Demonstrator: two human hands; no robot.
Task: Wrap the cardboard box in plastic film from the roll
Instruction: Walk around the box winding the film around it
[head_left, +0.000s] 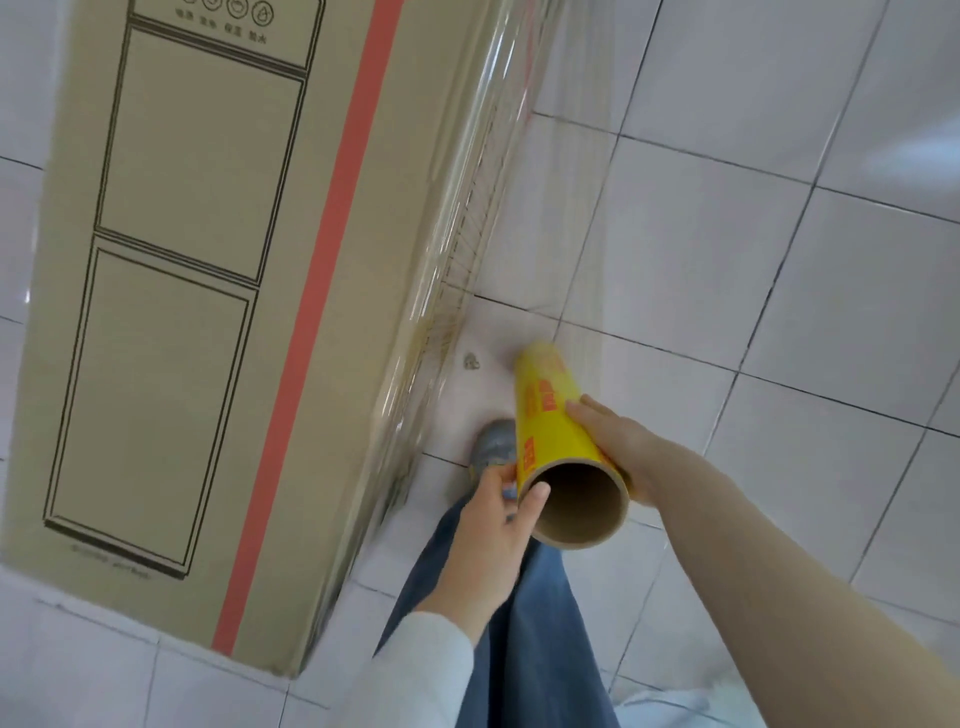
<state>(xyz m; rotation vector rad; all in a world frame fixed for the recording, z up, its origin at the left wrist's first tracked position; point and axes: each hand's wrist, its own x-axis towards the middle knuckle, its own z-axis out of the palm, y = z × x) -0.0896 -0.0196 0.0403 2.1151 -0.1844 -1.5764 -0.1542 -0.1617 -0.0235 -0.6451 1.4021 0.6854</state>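
A tall cardboard box (197, 291) with a printed fridge outline and a red stripe stands on the floor at the left. Clear plastic film (457, 218) covers its right side and stretches from there to a yellow roll (550, 415) with a brown cardboard core. My left hand (493, 530) grips the roll's near end, thumb on the core's rim. On the roll's right side, my right hand (618, 447) curls its fingers around the tube. The roll sits just right of the box's near corner.
White tiled floor (753, 260) with dark grout lines spreads to the right and behind. My leg in blue jeans (524, 623) and a grey shoe (493, 441) stand close to the box's near right edge.
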